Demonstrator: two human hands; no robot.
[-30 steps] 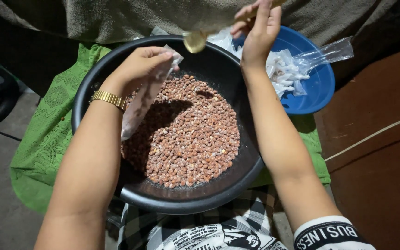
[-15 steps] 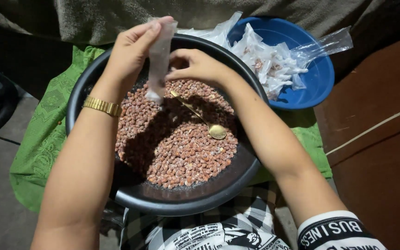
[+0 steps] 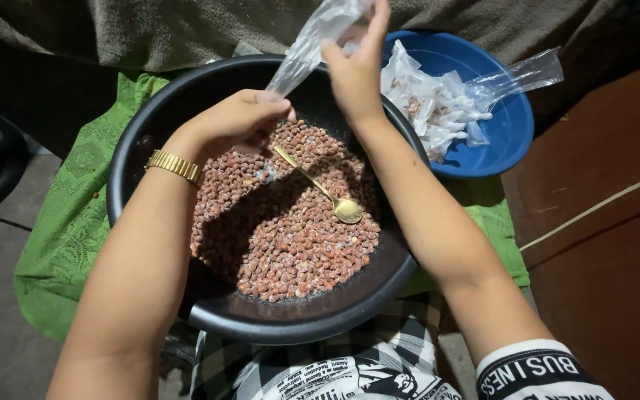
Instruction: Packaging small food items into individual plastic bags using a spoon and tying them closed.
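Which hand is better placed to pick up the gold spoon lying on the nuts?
Left, probably: the left hand sits beside the gold metal spoon's handle, while the right hand is raised, pinching the clear plastic bag.

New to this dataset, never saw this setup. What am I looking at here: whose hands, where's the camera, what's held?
No machine: a person's two bare hands, filmed by a camera on their head looking down. A black pan of reddish nuts sits on a green cloth, with a gold spoon lying on the nuts. Both the left hand and the right hand hold a clear plastic bag above the pan. Beside it, a blue bowl holds more small bags.
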